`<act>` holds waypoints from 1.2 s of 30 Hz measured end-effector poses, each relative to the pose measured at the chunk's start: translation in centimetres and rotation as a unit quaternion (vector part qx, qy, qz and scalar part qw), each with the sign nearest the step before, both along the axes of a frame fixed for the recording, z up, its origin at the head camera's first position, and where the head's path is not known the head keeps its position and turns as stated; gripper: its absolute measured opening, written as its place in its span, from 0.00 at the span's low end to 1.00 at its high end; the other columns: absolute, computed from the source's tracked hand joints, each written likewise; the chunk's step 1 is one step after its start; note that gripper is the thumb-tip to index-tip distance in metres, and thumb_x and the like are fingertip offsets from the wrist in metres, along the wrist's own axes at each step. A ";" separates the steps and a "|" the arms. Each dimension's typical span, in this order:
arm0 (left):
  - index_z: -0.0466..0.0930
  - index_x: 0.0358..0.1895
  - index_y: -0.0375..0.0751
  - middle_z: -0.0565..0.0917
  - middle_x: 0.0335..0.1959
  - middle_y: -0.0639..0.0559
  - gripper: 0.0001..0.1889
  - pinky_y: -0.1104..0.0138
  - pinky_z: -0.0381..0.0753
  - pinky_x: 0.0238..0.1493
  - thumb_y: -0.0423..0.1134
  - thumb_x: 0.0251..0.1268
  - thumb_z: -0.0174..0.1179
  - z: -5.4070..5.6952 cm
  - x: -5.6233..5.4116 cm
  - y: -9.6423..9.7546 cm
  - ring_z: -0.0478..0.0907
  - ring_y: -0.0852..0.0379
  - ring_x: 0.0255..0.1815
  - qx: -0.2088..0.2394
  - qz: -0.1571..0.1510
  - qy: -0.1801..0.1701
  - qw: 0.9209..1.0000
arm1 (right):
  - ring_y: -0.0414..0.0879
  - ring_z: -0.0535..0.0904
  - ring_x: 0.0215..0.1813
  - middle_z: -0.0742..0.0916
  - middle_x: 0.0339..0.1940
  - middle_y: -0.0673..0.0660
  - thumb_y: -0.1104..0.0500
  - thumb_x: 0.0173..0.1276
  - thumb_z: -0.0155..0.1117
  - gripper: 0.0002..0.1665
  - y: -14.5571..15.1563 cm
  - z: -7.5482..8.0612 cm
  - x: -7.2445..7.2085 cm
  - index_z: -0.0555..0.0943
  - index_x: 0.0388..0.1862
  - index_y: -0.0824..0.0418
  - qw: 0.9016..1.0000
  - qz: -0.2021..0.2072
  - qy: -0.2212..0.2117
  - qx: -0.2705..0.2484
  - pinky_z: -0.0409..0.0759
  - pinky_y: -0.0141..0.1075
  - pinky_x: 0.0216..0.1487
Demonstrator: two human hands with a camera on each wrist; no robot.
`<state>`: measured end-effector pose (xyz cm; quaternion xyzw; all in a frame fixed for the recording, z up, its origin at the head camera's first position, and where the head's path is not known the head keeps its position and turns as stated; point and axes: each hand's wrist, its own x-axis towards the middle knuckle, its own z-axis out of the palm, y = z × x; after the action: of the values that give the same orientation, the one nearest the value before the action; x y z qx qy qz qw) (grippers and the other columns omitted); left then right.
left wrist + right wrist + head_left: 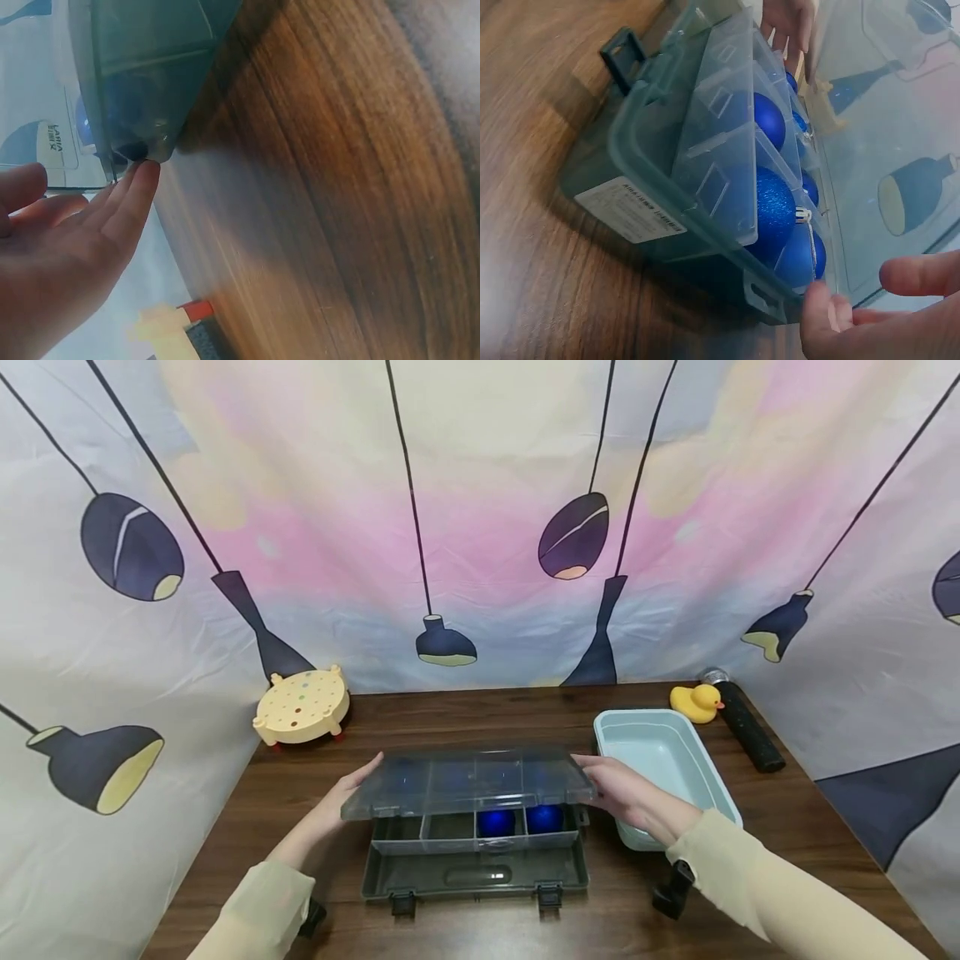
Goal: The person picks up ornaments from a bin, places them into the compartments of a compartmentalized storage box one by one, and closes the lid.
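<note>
A dark translucent organizer box point(475, 881) with divided compartments stands on the table, its clear lid point(480, 789) partly raised. Blue Christmas baubles point(545, 818) sit in several compartments; one glittery bauble point(772, 214) shows a silver cap. My left hand point(341, 797) is at the lid's left end; in the left wrist view its fairly straight fingers point(135, 199) touch the corner. At the right end is my right hand point(622, 787). Its fingers point(821, 319) touch near the box's corner in the right wrist view, while the thumb point(922, 274) stands apart from them.
A pale blue basin point(663, 760) stands right of the box, close to my right forearm. Behind it are a yellow rubber duck point(696, 702) and a black cylindrical thing point(750, 731). A small cream stool point(302, 706) is at the back left. Printed cloth point(487, 527) hangs behind the table.
</note>
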<state>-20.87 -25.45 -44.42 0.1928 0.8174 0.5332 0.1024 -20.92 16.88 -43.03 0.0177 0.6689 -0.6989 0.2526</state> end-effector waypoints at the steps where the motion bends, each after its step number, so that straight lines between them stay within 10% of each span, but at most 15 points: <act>1: 0.46 0.71 0.20 0.55 0.68 0.24 0.28 0.78 0.59 0.56 0.31 0.75 0.43 0.0 0.1 0.0 0.50 0.31 0.69 0.008 0.004 -0.020 1.000 | 0.51 0.71 0.61 0.70 0.68 0.66 0.70 0.69 0.43 0.33 0.1 0.0 0.2 0.57 0.74 0.70 1.000 0.003 -0.002 0.005 0.63 0.51 0.64; 4: 0.44 0.73 0.24 0.56 0.68 0.26 0.29 0.74 0.63 0.57 0.34 0.76 0.42 -0.2 0.1 0.1 0.51 0.34 0.70 0.017 0.024 -0.068 0.997 | 0.50 0.73 0.57 0.69 0.68 0.67 0.70 0.69 0.38 0.35 0.3 0.2 0.6 0.50 0.75 0.71 1.000 0.009 -0.018 0.001 0.65 0.48 0.61; 13: 0.56 0.72 0.28 0.66 0.66 0.31 0.28 0.52 0.70 0.59 0.37 0.75 0.49 -0.7 1.2 0.3 0.69 0.40 0.63 -0.075 0.076 -0.058 0.993 | 0.47 0.76 0.47 0.71 0.65 0.67 0.58 0.76 0.49 0.36 0.8 0.3 1.6 0.51 0.74 0.74 0.998 0.025 -0.016 0.054 0.73 0.39 0.46; 21: 0.60 0.68 0.22 0.72 0.60 0.29 0.24 0.52 0.73 0.55 0.24 0.69 0.46 -1.0 2.8 0.3 0.73 0.40 0.58 -0.097 0.072 -0.029 0.992 | 0.62 0.65 0.66 0.63 0.70 0.72 0.58 0.74 0.55 0.39 0.7 -0.2 2.2 0.51 0.74 0.73 0.991 0.062 0.018 0.115 0.75 0.47 0.54; 36: 0.65 0.70 0.37 0.75 0.61 0.38 0.25 0.47 0.68 0.59 0.46 0.78 0.44 0.3 9.2 0.8 0.74 0.44 0.58 -0.158 0.129 -0.045 0.978 | 0.63 0.70 0.63 0.63 0.71 0.71 0.59 0.73 0.54 0.34 0.5 -0.3 3.3 0.58 0.72 0.74 0.986 0.049 0.043 0.152 0.60 0.57 0.65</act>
<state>-11.66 -24.64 -44.17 0.0428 0.9039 0.4142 0.0983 -17.62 17.34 -43.33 -0.0067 0.7777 -0.5760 0.2519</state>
